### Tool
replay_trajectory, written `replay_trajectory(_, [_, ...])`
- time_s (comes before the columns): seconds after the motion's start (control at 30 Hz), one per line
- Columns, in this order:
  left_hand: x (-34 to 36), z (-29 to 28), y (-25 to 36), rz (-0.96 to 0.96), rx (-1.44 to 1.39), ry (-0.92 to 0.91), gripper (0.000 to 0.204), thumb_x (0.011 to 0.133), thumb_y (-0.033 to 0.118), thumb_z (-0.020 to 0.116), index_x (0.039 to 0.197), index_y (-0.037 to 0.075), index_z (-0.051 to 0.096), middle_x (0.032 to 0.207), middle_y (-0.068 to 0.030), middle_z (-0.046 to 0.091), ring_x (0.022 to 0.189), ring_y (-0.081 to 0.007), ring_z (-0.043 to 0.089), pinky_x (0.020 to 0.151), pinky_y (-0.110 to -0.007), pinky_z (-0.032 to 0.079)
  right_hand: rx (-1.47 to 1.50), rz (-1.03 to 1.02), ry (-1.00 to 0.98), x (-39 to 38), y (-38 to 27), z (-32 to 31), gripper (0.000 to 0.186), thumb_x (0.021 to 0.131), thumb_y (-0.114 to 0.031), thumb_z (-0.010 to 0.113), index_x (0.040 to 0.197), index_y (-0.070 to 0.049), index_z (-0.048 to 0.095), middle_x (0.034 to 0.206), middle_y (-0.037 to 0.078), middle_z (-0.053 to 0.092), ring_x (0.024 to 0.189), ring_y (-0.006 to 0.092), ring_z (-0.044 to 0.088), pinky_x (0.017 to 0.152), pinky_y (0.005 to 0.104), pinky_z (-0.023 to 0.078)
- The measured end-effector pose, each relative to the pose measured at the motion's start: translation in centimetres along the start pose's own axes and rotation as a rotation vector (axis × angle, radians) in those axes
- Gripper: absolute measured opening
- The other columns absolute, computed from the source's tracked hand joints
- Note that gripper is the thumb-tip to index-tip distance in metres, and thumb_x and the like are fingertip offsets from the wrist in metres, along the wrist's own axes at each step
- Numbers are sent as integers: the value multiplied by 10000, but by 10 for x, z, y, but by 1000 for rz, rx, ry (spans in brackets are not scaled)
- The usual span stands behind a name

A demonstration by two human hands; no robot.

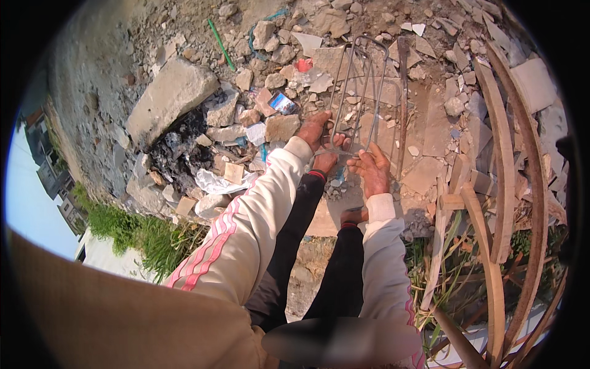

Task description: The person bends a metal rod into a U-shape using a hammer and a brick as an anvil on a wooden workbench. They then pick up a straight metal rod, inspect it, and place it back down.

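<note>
My left hand [312, 130] has its fingers closed on the near-left end of a bent metal rod frame [378, 98], made of long nested loops that reach away over the rubble. My right hand [373, 167] holds the frame's near-right end, its fingers curled at the bars. A long rusty metal bar [402, 74] lies just right of the frame. My bare feet show below my hands, partly hidden by the sleeves of my striped jacket.
Broken concrete [169, 101], tile pieces and a blackened heap [175, 147] cover the ground at left and ahead. Long wooden beams [495, 160] fill the right side. A green stick [221, 43] lies at the top. Weeds [123, 224] and buildings appear at lower left.
</note>
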State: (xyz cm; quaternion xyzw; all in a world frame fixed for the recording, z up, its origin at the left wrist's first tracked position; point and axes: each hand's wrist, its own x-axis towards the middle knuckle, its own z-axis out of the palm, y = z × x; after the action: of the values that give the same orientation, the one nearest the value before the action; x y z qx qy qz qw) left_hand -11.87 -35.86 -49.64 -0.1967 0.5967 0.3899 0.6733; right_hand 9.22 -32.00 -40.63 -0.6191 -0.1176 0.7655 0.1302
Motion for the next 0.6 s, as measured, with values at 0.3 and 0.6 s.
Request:
replay_trajectory(0.3, [-4, 9, 0, -215, -432, -288, 303, 1080, 339, 506, 1096, 45, 579, 902, -134, 622, 798, -314, 677, 748, -453, 653, -108, 95, -41, 21, 15, 1, 691, 991, -87, 638, 1563, 68, 283, 1040, 156, 641, 797, 235, 713, 672, 331, 604])
replay_trajectory(0.6, [-2, 12, -2, -215, -453, -293, 338, 1078, 372, 525, 1017, 47, 594, 758, -47, 558, 617, -173, 555, 565, -298, 558, -276, 56, 173, 29, 24, 10, 575, 987, -105, 604, 1526, 9, 436, 804, 87, 681, 585, 134, 652, 456, 277, 453])
